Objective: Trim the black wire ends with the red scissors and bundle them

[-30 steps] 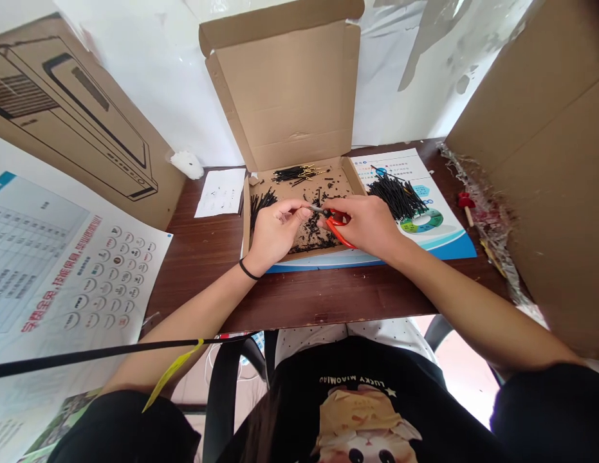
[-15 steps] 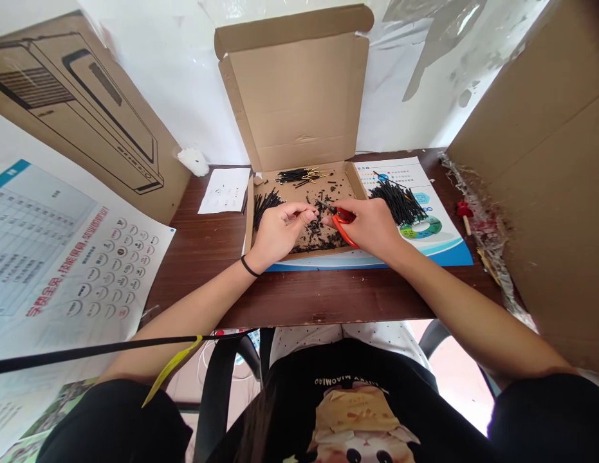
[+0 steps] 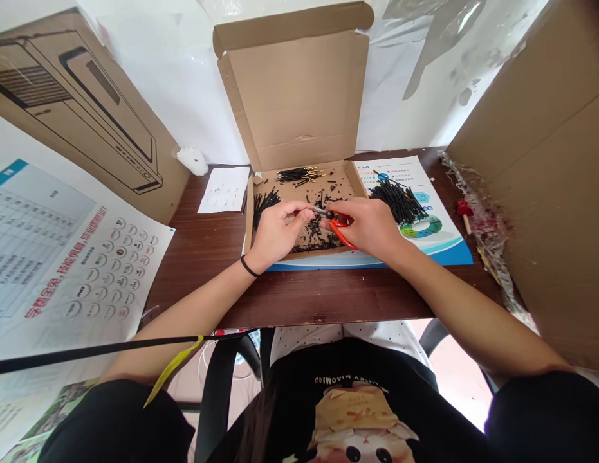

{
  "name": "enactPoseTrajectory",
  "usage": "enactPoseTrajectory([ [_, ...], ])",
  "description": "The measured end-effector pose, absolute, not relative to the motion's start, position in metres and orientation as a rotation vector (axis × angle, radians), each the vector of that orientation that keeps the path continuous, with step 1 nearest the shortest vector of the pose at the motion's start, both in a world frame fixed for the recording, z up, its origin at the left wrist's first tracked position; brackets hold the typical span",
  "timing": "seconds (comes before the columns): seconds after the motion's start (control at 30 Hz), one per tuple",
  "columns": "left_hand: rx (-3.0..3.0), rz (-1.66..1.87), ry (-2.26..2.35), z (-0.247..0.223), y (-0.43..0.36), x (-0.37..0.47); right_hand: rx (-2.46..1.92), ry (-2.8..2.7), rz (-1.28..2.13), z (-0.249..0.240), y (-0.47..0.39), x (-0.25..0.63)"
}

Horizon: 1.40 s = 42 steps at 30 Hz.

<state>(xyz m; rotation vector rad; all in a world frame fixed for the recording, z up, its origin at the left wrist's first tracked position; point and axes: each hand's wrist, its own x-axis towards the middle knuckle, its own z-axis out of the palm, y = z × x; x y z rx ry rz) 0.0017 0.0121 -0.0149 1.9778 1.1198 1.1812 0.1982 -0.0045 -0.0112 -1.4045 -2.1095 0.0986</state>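
- The left hand (image 3: 278, 233) is closed to a pinch over the open box, thumb and forefinger together; whatever sits between those fingertips is too small for me to make out.
- The right hand (image 3: 369, 222) is curled around a pair of red-handled cutters (image 3: 341, 236), with the fingers hiding part of the grip. The cutters are above the inside of the box, their grey tip reaching the left fingertips; I can't tell whether the blades are open or closed.
- The cardboard box (image 3: 359, 179) lies on the desk (image 3: 299, 296) with its lid (image 3: 294, 96) standing up at the back. The hands cover part of its floor and front edge.
- Black scraps (image 3: 318, 243) litter the box floor, too tiny to tell one from another.
- Gold-ended black sticks (image 3: 299, 175) lie in a bunch near the back of the box; other black sticks (image 3: 264, 204) lie along its left side, partly behind the left hand.
- Just right of the box, a heap of black sticks (image 3: 398, 200) covers part of a printed sheet (image 3: 448, 247), which also runs under the box.
- Left of the box is a small white paper (image 3: 222, 190), its faint marks unreadable from here.
- Crumpled clear plastic (image 3: 495, 238) runs along the desk's right side, its contents blurred.
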Motion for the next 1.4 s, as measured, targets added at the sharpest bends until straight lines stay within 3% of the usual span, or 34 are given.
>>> enactPoseTrajectory([
  [0.37, 1.98, 1.169, 1.113, -0.011, 0.009, 0.004, -1.491, -2.012, 0.186, -0.01, -0.004, 0.198],
  [0.67, 1.48, 1.206, 0.853, -0.013, 0.009, 0.009, -1.169, -1.496, 1.115, -0.006, -0.004, 0.19],
  [0.83, 1.156, 1.173, 0.791, -0.01, 0.005, 0.014, -1.012, -1.291, 1.403, -0.011, -0.005, 0.183],
  [1.4, 0.96, 1.008, 0.705, -0.005, 0.0, 0.014, -0.939, -1.307, 1.477, -0.013, -0.01, 0.178],
])
